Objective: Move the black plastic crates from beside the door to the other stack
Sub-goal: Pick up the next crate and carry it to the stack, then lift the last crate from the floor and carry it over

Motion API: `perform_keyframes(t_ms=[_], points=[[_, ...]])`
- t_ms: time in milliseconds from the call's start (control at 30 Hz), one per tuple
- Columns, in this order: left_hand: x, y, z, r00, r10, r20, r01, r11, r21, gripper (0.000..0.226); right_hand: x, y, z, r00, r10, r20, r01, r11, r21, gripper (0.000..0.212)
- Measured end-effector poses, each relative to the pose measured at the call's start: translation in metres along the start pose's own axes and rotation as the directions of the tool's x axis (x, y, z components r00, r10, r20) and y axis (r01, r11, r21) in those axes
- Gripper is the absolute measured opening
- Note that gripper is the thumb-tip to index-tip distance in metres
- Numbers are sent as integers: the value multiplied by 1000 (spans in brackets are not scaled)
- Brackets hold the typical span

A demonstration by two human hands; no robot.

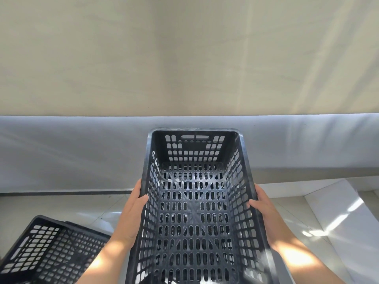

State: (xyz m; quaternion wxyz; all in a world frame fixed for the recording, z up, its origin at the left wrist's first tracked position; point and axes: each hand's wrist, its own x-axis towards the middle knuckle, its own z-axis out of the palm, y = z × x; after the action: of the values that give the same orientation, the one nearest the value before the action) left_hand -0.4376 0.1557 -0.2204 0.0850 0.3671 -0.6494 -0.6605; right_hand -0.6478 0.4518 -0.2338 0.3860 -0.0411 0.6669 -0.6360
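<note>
I hold a black perforated plastic crate [194, 212] in front of me, its open top facing me and its long axis pointing at the wall. My left hand [135, 210] grips its left rim, thumb hooked inside. My right hand [263, 208] grips the right rim the same way. The crate is empty. A second black crate [47, 249] stands lower at the bottom left, tilted in view, with another crate rim showing just under it.
A wall, cream above and grey below [82, 152], stands close ahead. The tiled floor [92, 208] is pale and sunlit. A white flat board [336, 206] lies on the floor at the right.
</note>
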Motion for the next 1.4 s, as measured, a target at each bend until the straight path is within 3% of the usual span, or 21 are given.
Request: perform_keyframes(t_ms=[267,567,800,1067,1400], points=[[-13,21,5,989,63,-131,-53,995,80,63,-12,-19,8,997,-43,-64,38,996,-81,68],[-32,74,9,987,118,-113,-110,991,73,63,-33,-77,19,988,-145,-52,137,981,-141,61],[-62,130,9,954,240,-180,-240,971,24,58,-50,-138,22,963,-271,4,270,957,-102,63],[-111,156,-13,893,307,-328,-349,934,-78,62,-55,-177,49,917,-364,164,382,919,-99,53],[-201,128,-133,805,334,-490,-415,908,-63,57,-90,-172,198,832,-363,419,448,886,-121,51]])
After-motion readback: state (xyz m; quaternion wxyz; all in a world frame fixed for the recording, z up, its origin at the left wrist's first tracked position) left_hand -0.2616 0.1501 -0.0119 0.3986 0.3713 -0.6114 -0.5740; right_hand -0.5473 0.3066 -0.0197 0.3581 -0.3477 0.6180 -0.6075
